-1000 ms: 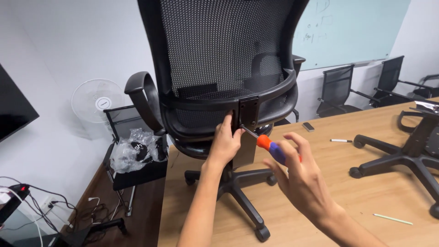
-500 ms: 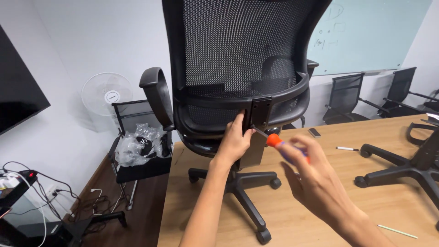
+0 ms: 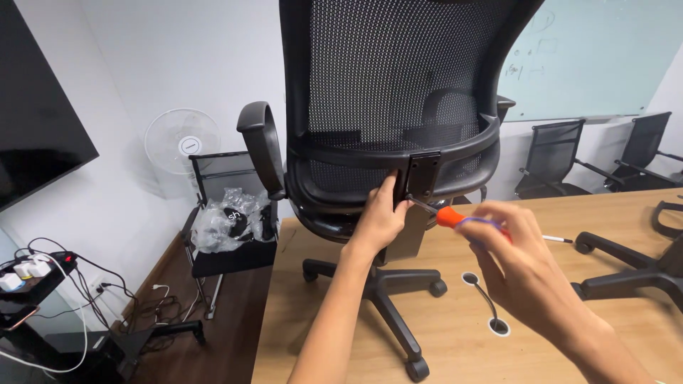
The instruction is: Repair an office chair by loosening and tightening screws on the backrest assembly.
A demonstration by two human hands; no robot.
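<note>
A black mesh office chair (image 3: 398,92) stands on a wooden table (image 3: 455,341), its back toward me. My left hand (image 3: 380,220) grips the black bracket (image 3: 421,176) at the base of the backrest. My right hand (image 3: 523,267) holds a screwdriver with an orange handle (image 3: 449,216). Its metal shaft points up and left, with the tip at the lower edge of the bracket. The chair's five-star base (image 3: 388,291) rests on the tabletop.
A second black chair base (image 3: 633,270) lies at the table's right. A thin metal tool (image 3: 558,240) lies behind my right hand. Left of the table stand a chair holding plastic bags (image 3: 228,220), a white fan (image 3: 186,142) and a cable-laden shelf (image 3: 32,274). More chairs line the back wall.
My view has shifted closer and slightly left, so the chair sits further right. Both hands stay at the bracket, the screwdriver tip still against it.
</note>
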